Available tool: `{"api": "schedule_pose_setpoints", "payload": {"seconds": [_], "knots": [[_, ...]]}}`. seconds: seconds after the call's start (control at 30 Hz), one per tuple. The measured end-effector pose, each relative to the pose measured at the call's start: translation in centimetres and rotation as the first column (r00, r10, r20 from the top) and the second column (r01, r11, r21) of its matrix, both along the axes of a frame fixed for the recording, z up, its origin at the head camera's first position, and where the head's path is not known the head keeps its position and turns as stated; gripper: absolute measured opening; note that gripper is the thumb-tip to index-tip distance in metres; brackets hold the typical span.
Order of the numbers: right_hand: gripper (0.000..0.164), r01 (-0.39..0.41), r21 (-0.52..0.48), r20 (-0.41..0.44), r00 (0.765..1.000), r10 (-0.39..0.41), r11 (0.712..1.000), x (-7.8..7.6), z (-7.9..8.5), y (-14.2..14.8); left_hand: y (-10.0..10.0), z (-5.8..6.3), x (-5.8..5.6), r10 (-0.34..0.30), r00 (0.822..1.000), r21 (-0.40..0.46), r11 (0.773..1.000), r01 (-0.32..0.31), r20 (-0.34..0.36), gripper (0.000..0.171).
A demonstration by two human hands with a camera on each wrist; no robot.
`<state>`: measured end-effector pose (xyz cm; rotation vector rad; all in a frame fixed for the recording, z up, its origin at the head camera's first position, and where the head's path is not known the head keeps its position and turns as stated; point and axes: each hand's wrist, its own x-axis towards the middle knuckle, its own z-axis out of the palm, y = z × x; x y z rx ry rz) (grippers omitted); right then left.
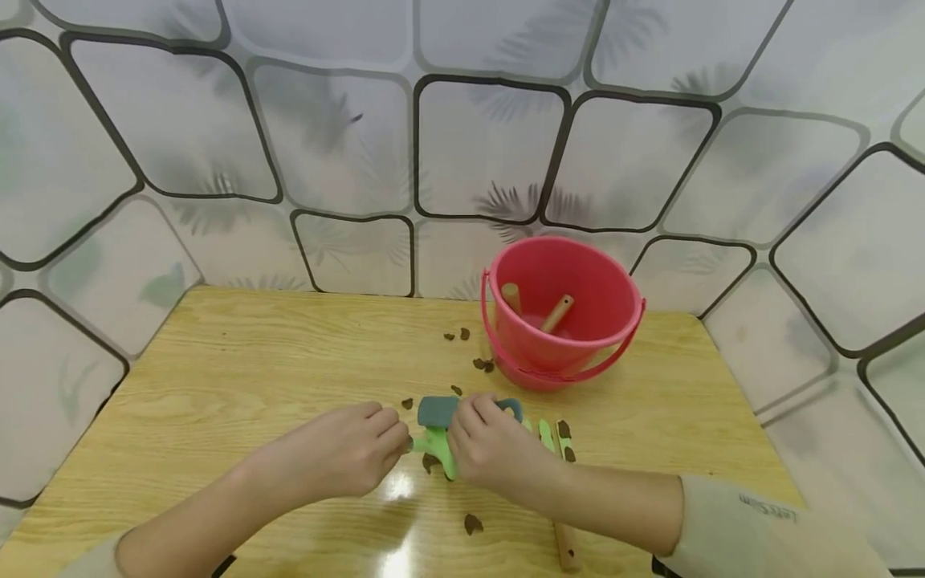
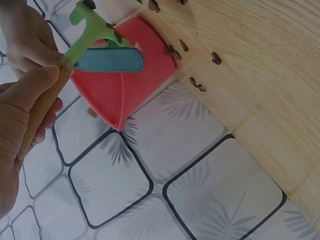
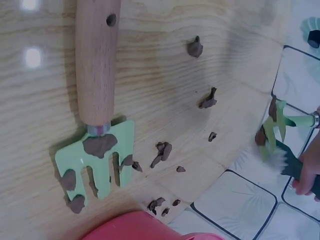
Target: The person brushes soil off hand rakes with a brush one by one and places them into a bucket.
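Note:
My left hand [image 1: 354, 451] grips the wooden handle of a small green garden rake [image 2: 47, 97], thumb laid along it near the metal collar. Dark mud clings to the rake's tines in the right wrist view. In my right hand [image 1: 495, 449] is a teal brush [image 1: 437, 411], whose white bristles [image 3: 276, 161] lie right at the tines. Both hands meet over the front of the table. Beside the right forearm a green garden fork [image 3: 96, 95] with a wooden handle lies on the table, with brown lumps on its head.
A pink-red bucket [image 1: 556, 357] stands at the back right, its handle hanging forward and two wooden handles poking up inside. Several brown mud crumbs [image 1: 473, 524] are scattered over the wooden table [image 1: 289, 353]. Patterned wall covering [image 1: 491, 152] rises behind the table.

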<state>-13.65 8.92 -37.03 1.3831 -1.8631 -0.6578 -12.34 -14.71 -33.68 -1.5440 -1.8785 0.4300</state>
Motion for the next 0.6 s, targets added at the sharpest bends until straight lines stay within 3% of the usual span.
{"api": "schedule_pose_setpoints", "payload": {"seconds": [0.1, 0.2, 0.4, 0.53, 0.6], "knots": [[0.031, -0.035, 0.079, -0.02, 0.999, 0.037, 0.996, -0.6, 0.0, -0.4, 0.2, -0.2, 0.1, 0.001, 1.0, -0.002, 1.0, -0.001, 0.009, 0.053], [0.031, -0.051, 0.096, -0.029, 0.998, 0.054, 0.994, -1.3, 0.1, -0.6, 0.5, -0.4, 0.2, 0.008, 1.0, -0.015, 1.0, -0.008, 0.019, 0.053], [0.021, 0.02, 0.085, -0.012, 1.0, -0.019, 0.996, -3.1, 0.4, -1.0, 0.3, -0.1, 0.6, 0.025, 1.0, -0.028, 0.999, -0.024, 0.017, 0.057], [0.01, 0.058, 0.098, -0.002, 0.998, -0.058, 0.994, -4.6, 0.4, 0.2, 0.2, 0.4, 1.1, 0.022, 0.999, 0.001, 1.0, -0.022, 0.027, 0.06], [0.009, 0.047, 0.055, 0.015, 0.999, -0.048, 0.997, -5.0, 0.7, 1.0, 0.0, 0.6, 1.2, 0.035, 0.999, -0.008, 0.999, -0.035, 0.024, 0.062]]}}
